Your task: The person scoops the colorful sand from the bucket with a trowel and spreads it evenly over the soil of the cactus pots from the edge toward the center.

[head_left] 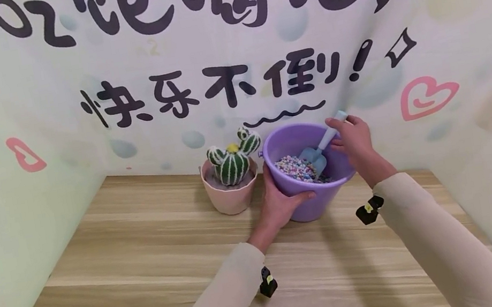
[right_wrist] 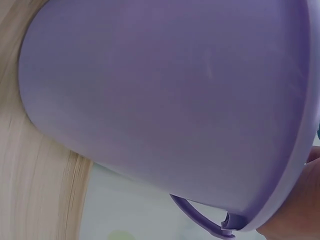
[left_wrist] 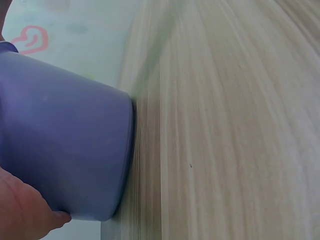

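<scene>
Purple bucket point(head_left: 315, 206) stands mouth up on the wood-grain tabletop point(head_left: 126, 282), close to the back wall point(head_left: 208, 45). Contents: small multicoloured pellets point(head_left: 294, 168), lying mostly against the left side of the interior as seen from the head. A light-blue scoop point(head_left: 319, 153) sits inside at a slant, blade touching the pellets, shaft rising toward the right rim.

Right hand point(head_left: 355, 140): fingers closed around the scoop's upper shaft, above the bucket's right rim. Left hand point(head_left: 279, 205): clasps the bucket's near left side, thumb across the front, fingers round the left wall. Right wrist view shows the bucket's purple handle point(right_wrist: 196, 216) hanging out from a lug below the rim.

Just left of the bucket: pink pot point(head_left: 232, 199) holding a white-ribbed green cactus point(head_left: 234, 169) with a yellow top. Both forearms wear pale sleeves point(head_left: 223, 298). The back wall carries large dark Chinese lettering point(head_left: 226, 83).
</scene>
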Demonstrator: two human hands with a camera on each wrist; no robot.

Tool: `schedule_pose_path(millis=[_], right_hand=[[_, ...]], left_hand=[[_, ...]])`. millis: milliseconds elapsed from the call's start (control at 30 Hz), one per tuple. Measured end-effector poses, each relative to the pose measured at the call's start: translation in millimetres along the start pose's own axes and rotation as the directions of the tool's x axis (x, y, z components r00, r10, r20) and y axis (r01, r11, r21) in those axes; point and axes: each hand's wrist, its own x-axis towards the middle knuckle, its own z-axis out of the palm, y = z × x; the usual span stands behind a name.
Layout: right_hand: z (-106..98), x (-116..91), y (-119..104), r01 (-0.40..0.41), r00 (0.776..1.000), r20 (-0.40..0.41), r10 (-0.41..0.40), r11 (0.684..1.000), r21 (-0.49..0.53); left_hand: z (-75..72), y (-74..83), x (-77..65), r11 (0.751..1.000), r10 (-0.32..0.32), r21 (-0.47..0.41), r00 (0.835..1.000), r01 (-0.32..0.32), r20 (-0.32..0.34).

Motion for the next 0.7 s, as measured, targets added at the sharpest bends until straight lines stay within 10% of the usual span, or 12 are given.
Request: schedule_pose_path(millis=[700], right_hand=[[6, 6, 17, 0.182, 0.978, -0.082, -0.193, 0.975, -0.124]], left_hand=[[-0.8, -3.5, 0.7, 0.999, 0.010, 0.049, 1.000, -0.010, 0.002]])
